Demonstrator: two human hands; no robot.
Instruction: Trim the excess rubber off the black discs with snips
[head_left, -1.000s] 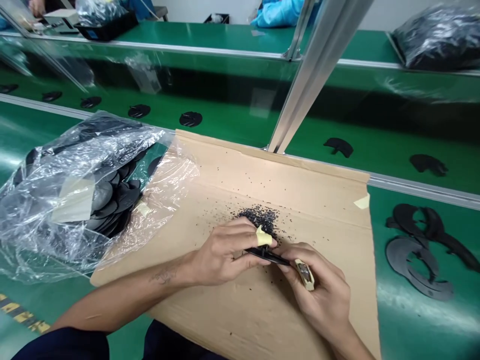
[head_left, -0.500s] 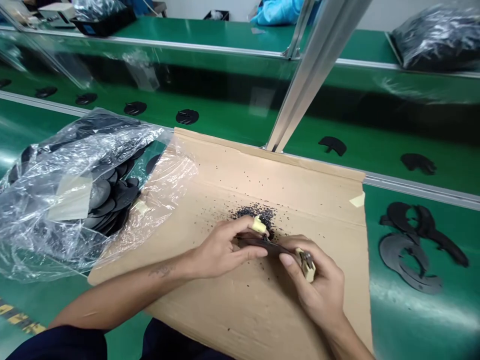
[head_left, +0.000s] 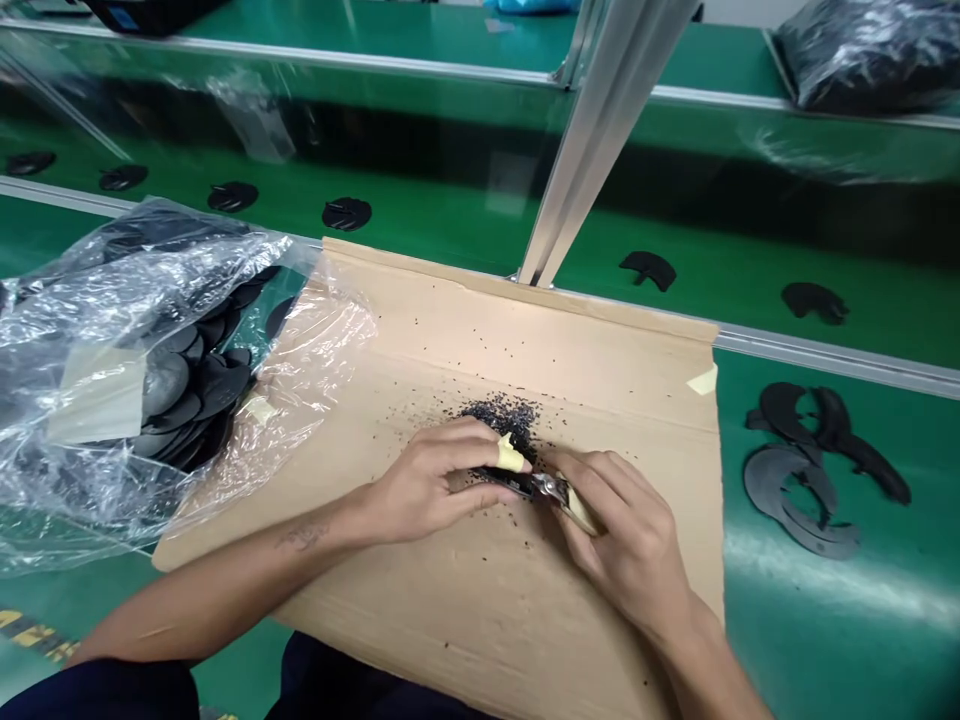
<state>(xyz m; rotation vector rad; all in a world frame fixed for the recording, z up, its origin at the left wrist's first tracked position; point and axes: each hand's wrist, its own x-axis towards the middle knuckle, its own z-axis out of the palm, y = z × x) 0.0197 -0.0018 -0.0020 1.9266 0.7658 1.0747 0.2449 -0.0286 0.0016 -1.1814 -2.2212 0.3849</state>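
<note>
My left hand (head_left: 431, 480) pinches a dark, thin plastic part (head_left: 499, 481) between thumb and fingers. Yellow tape (head_left: 511, 455) wraps one of its fingertips. In my right hand (head_left: 634, 535) is a pair of nippers (head_left: 551, 487) with pale wrapped handles; the jaws meet the right end of the part. Whether they bite into it I cannot tell. Much of the part is hidden by my fingers. Just beyond my hands, a heap of tiny black bits (head_left: 511, 412) lies on the cardboard sheet (head_left: 420, 610).
At the left, a clear plastic bag (head_left: 67, 290) holds many black discs (head_left: 217, 385). Curved black parts (head_left: 780, 475) lie on the green table at the right. Behind the cardboard rise a metal post (head_left: 600, 130) and a green strip carrying black parts (head_left: 346, 213).
My right hand has turned the nippers, bringing their jaws to the part, and its fingers have left the part. My left hand still holds it. The camera view has shifted.
</note>
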